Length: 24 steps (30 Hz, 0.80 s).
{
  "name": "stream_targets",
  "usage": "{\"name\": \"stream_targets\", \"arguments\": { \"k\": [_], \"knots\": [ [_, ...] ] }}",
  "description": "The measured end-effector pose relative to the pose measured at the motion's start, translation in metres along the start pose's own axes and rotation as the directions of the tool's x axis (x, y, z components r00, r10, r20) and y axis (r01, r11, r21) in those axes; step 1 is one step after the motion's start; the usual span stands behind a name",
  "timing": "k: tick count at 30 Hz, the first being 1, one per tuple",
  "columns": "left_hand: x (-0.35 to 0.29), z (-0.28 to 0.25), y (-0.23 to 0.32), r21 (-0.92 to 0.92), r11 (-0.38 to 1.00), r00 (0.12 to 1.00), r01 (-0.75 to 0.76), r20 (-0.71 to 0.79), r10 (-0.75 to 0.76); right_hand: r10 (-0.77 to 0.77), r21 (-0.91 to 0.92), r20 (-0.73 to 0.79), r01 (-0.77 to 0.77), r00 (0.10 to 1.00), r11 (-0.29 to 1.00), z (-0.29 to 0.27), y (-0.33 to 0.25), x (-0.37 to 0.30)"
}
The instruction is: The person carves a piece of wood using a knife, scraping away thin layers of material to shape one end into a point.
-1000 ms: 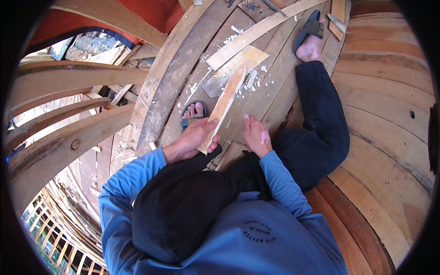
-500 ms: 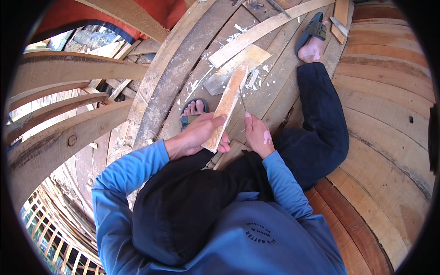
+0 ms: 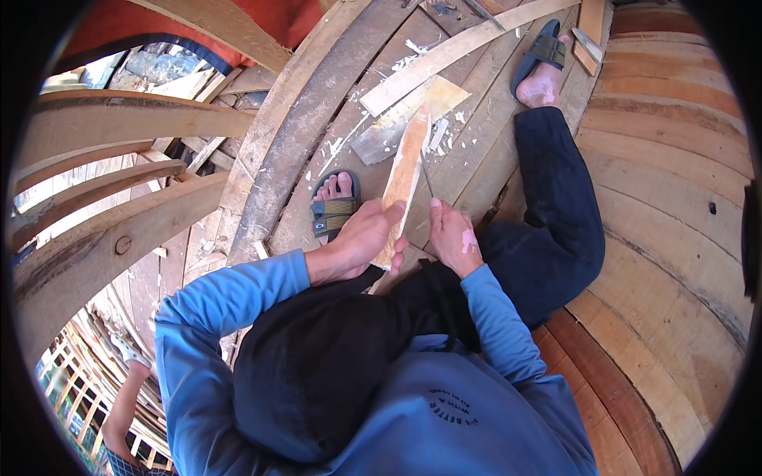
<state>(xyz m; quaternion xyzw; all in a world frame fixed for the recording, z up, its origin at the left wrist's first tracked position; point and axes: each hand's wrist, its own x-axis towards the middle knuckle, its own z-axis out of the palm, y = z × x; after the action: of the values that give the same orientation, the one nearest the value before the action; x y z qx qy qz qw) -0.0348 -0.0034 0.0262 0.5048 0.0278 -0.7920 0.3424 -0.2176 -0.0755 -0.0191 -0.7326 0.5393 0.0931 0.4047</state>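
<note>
The hands are meeting around one piece of wood: the left hand is grasping the near end of a wooden strip, thumb pressing on top, fingers curling beneath, while the right hand is clenching a thin-bladed knife, whose handle its fist is hiding. The strip is pointing away from the wearer towards the flat board, its tip overlapping that board from here; whether they're touching, I can't tell. Gripping the near end is probably steadying the strip and leaving its right edge open to the blade. Pale shavings are lying beside the board. The left elbow is bending wide; the right forearm is reaching up from the board's near right, thumb pointing along the knife.
</note>
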Motion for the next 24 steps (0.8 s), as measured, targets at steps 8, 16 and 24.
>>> {"name": "stream_targets", "arguments": {
  "k": [8,16,24],
  "knots": [
    [-0.004,0.002,0.005,-0.063,0.998,1.000,0.023,-0.013,-0.024,0.036,-0.030,-0.020,-0.037,0.999,0.999,0.011,0.007,-0.006],
    [-0.002,-0.001,0.005,-0.041,0.999,0.999,0.033,-0.001,-0.033,0.059,-0.035,0.045,-0.057,0.997,0.998,-0.003,0.000,-0.007],
    [-0.007,0.005,0.008,0.002,1.000,0.999,0.031,-0.033,-0.031,-0.012,-0.017,0.001,0.012,1.000,1.000,-0.004,0.006,-0.008]
  ]
}}
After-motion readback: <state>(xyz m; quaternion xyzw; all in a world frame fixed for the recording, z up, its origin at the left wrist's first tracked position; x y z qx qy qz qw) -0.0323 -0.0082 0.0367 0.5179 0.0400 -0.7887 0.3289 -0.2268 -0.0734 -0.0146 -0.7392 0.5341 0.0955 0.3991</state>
